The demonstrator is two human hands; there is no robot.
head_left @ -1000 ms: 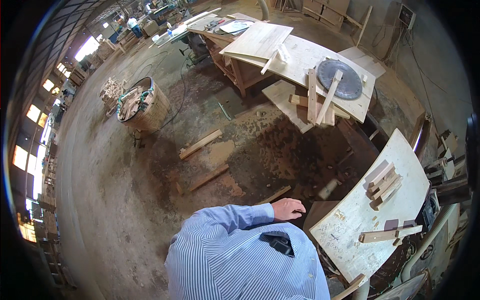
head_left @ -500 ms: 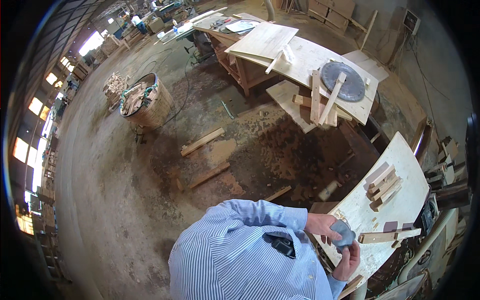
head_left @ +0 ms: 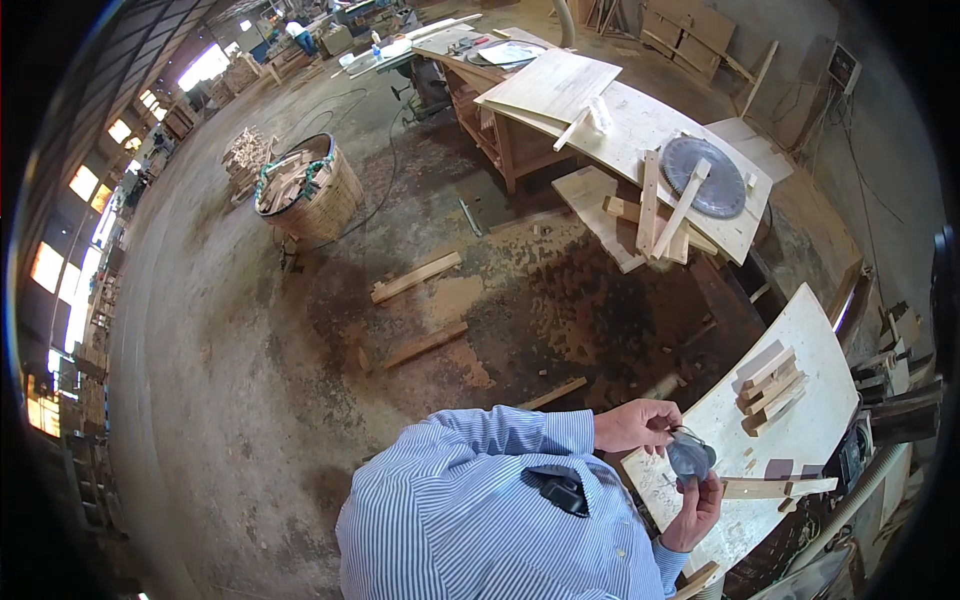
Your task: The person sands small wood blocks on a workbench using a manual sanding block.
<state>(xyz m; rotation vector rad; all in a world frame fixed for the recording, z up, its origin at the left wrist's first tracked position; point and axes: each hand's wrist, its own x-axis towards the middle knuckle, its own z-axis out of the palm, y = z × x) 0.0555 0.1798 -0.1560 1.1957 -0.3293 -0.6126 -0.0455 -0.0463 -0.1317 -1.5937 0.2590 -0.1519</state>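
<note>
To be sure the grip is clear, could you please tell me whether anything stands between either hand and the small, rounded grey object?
Nothing visible does: the bare left hand is at the upper edge of the small, rounded grey object, and the bare right hand holds its lower edge.

Bright windows (head_left: 47, 268) line the left side under a dark roof (head_left: 110, 60). The grey floor (head_left: 230, 350) carries dark and brown stains. A wooden desk (head_left: 650, 115) stands towards the grey right wall (head_left: 900, 140).
</note>
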